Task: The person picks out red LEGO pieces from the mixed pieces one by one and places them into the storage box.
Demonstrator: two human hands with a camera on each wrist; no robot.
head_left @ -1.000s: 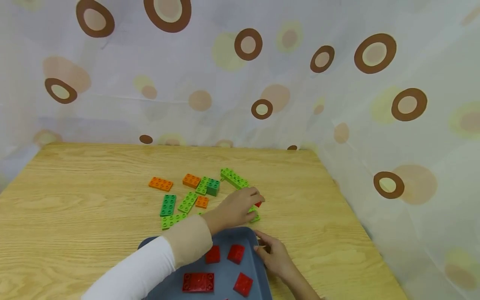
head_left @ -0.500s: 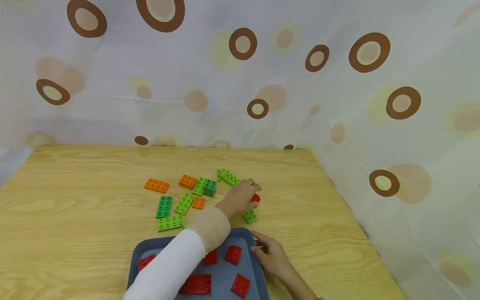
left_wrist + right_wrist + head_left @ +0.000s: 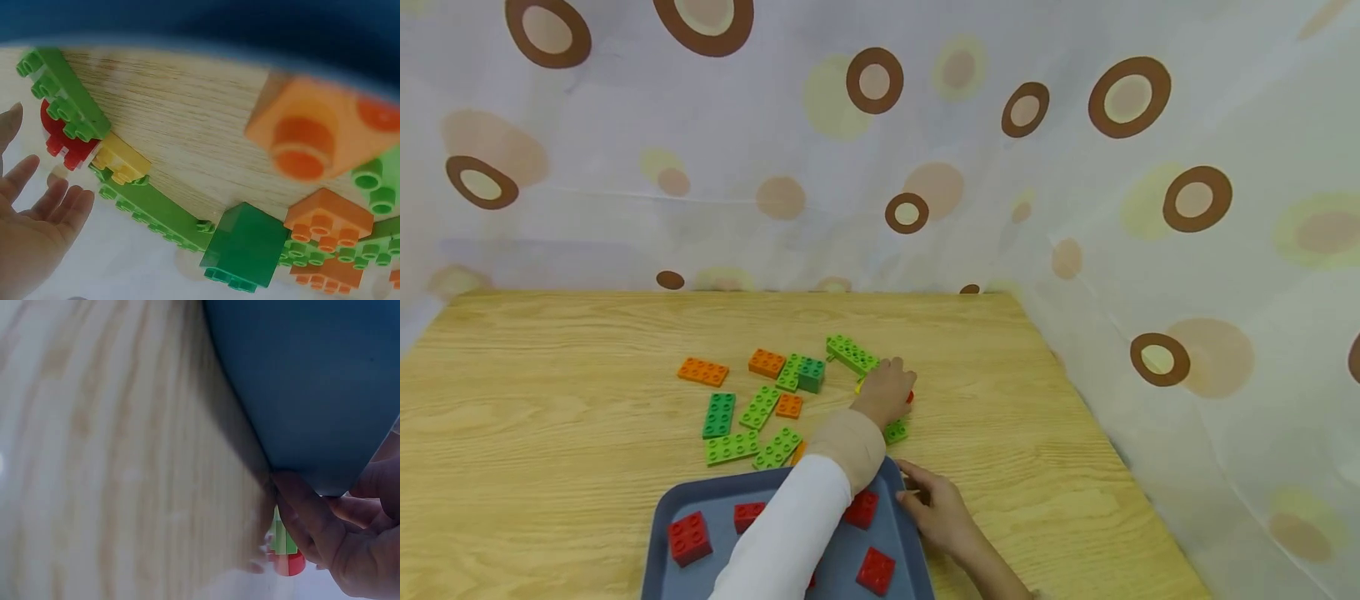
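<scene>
My left hand reaches across the tray to the right end of the bricks. In the left wrist view its fingers are spread and slightly bent beside a red rounded brick, with a visible gap. The head view shows only a sliver of that brick past the hand. A light green brick and a yellow brick adjoin the red one. My right hand grips the grey-blue tray at its far right corner, fingers against the outer wall in the right wrist view.
Inside the tray lie several red bricks, such as a square one, partly covered by my left sleeve. Beyond it are loose orange, light green and dark green bricks on the wooden table. A patterned cloth hangs behind.
My left hand shifts slightly over the red brick, and its forearm swings right, uncovering more of the tray's left side. The right hand stays at the tray's corner. The head view drifts slightly.
</scene>
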